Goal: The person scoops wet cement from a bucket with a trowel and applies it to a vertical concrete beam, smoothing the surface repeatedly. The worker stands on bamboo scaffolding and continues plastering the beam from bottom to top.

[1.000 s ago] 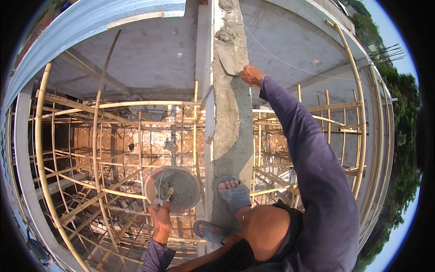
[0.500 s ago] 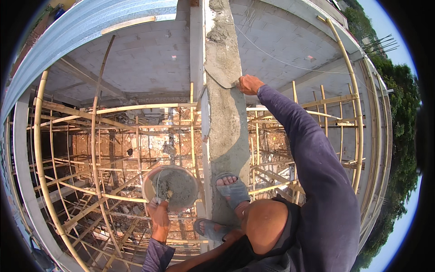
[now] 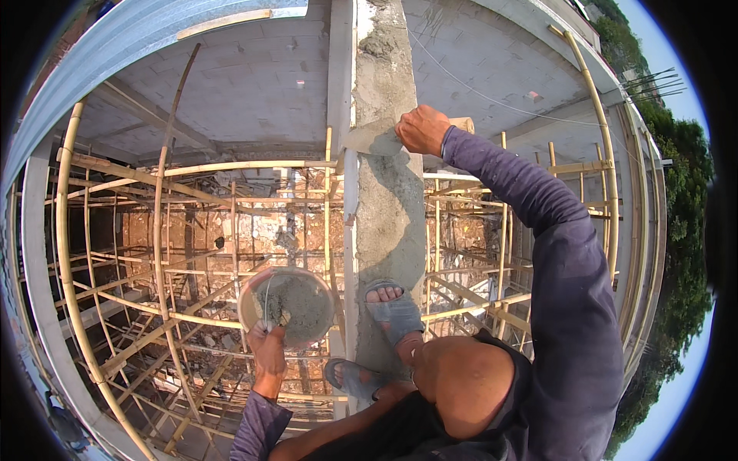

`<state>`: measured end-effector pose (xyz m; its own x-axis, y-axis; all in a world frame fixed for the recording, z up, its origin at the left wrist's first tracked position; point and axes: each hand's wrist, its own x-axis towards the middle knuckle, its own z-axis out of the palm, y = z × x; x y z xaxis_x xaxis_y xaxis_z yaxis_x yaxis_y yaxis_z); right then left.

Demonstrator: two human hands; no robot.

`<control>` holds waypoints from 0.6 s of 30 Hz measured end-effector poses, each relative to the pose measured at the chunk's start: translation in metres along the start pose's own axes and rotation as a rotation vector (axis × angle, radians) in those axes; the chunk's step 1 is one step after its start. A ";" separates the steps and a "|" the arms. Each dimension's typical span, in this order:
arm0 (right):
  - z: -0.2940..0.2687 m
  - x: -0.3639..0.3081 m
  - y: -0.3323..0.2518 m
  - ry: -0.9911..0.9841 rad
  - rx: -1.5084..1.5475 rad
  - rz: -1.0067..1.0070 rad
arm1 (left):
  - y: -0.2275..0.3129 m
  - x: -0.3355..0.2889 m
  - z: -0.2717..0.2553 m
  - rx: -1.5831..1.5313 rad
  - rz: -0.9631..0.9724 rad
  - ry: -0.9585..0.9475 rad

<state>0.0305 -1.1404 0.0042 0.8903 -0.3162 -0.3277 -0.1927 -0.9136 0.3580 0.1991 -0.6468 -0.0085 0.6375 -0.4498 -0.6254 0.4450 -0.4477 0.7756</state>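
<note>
My right hand (image 3: 423, 131) is closed round a trowel, whose grey blade (image 3: 375, 141) lies across the wet mortar (image 3: 384, 104) on top of a narrow wall (image 3: 377, 257). The light wooden end of the trowel's handle (image 3: 463, 124) sticks out past my fist. Over the wall's left side, my left hand (image 3: 267, 355) grips the wire handle (image 3: 267, 303) of a round bucket (image 3: 247, 288). Grey mortar (image 3: 304, 311) partly fills the bucket. A small tan piece (image 3: 285, 316) shows in it near my fingers; its kind I cannot tell.
My sandalled feet (image 3: 392, 311) stand on the narrow wall top. Bamboo scaffolding (image 3: 161, 253) rises on both sides, with rubble-strewn ground (image 3: 207, 230) far below. Grey block walls (image 3: 254, 92) flank the far part. A thin line (image 3: 492, 104) crosses at the right.
My right wrist has turned and the trowel blade now lies flatter across the mortar, its handle end showing. My right elbow has swung outward. The bucket stays in my left hand, slightly shifted.
</note>
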 end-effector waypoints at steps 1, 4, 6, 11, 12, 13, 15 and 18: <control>-0.014 0.014 0.010 -0.069 0.021 0.045 | -0.001 0.000 0.002 0.006 -0.007 -0.015; -0.037 0.056 0.034 -0.313 0.070 0.018 | -0.004 0.003 0.007 0.007 -0.020 -0.052; -0.048 0.082 0.022 -0.489 0.006 -0.029 | -0.005 0.002 0.004 0.009 -0.031 -0.033; -0.053 0.085 -0.030 -0.717 -0.137 -0.345 | -0.006 0.000 -0.005 0.001 -0.053 -0.024; -0.052 0.079 -0.040 -0.725 -0.111 -0.388 | -0.007 0.000 -0.006 -0.008 -0.044 -0.026; -0.054 0.068 -0.048 -0.739 -0.085 -0.426 | -0.007 0.000 -0.002 -0.010 -0.042 -0.035; -0.056 0.049 -0.064 -0.701 0.007 -0.415 | -0.004 -0.002 0.001 -0.006 -0.036 -0.036; -0.068 0.022 -0.066 -0.663 0.034 -0.317 | -0.001 -0.002 0.004 -0.022 -0.072 -0.068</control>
<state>0.0910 -1.0702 0.0326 0.4713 -0.1138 -0.8746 0.0102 -0.9909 0.1344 0.1951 -0.6484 -0.0082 0.5596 -0.4685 -0.6836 0.5028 -0.4639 0.7294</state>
